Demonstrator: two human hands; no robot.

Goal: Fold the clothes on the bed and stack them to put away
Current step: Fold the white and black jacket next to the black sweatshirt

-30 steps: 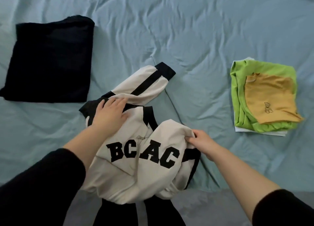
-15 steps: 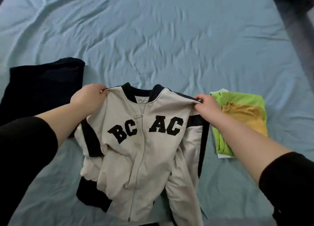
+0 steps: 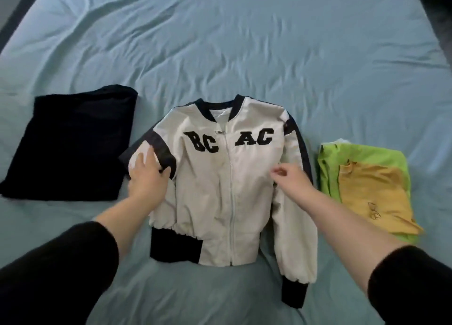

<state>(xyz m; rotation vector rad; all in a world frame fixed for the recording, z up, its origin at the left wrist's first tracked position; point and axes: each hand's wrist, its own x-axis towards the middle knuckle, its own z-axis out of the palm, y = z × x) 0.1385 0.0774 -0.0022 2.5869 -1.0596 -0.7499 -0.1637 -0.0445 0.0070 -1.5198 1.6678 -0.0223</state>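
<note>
A cream zip jacket with black trim and the letters BC AC lies flat and front up on the bed, collar pointing away from me. My left hand rests on its left sleeve just below the black shoulder stripe, fingers stretched out and thumb spread. My right hand hovers over the jacket's right side near the armpit, fingers loosely curled, with nothing in it. The right sleeve lies straight down along the body. The left sleeve is bunched under my hand.
A folded black garment lies to the left of the jacket. To the right is a folded stack with a yellow top on a green one. The wrinkled blue sheet stretches beyond.
The jacket, held up by its shoulders half a second ago, now lies spread flat. Both hands have let go of the shoulders and moved down to its sides.
</note>
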